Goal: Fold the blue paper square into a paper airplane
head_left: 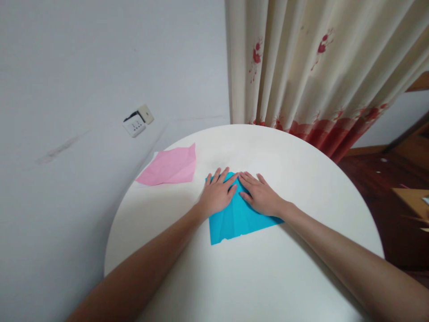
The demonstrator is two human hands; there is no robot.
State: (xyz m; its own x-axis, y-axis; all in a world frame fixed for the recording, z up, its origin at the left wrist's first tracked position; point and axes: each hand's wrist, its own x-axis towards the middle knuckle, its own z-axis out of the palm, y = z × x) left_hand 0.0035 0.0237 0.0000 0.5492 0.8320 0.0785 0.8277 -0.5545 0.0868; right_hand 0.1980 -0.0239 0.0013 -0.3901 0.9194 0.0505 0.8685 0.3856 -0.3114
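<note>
A blue sheet of paper (pixel 236 219) lies on the round white table (pixel 254 277), its far corners folded in toward the middle. My left hand (pixel 217 193) presses flat on the left folded flap, fingers spread. My right hand (pixel 261 194) presses flat on the right flap, fingers pointing toward the left hand. The fingertips of both hands nearly meet at the paper's far tip. Neither hand grips anything.
A creased pink sheet of paper (pixel 170 167) lies at the table's far left edge, over a white sheet. A wall with a socket (pixel 136 124) stands to the left. A cream curtain with red flowers (pixel 311 67) hangs behind the table. Dark wooden floor lies to the right.
</note>
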